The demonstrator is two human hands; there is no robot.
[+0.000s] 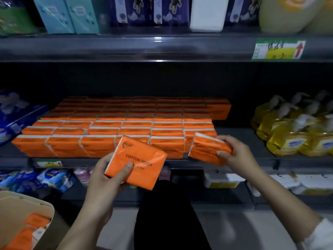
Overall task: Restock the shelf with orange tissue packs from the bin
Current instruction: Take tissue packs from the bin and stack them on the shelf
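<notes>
Rows of orange tissue packs (115,127) fill the middle shelf (243,139), several rows deep. My left hand (106,179) grips one orange pack (142,163) marked "COTTON TISSUE", held flat in front of the shelf edge. My right hand (236,152) grips a second orange pack (207,150), tilted, at the right end of the front row and just over the shelf edge. The beige bin (36,204) sits at the lower left, and more orange packs (36,221) lie inside it.
Yellow soap bottles (297,130) stand on the same shelf to the right, with a bare gap of shelf between them and the orange rows. Blue packages (14,116) lie to the left. Shelves above and below hold other goods. My dark-clothed knee (167,213) is at centre bottom.
</notes>
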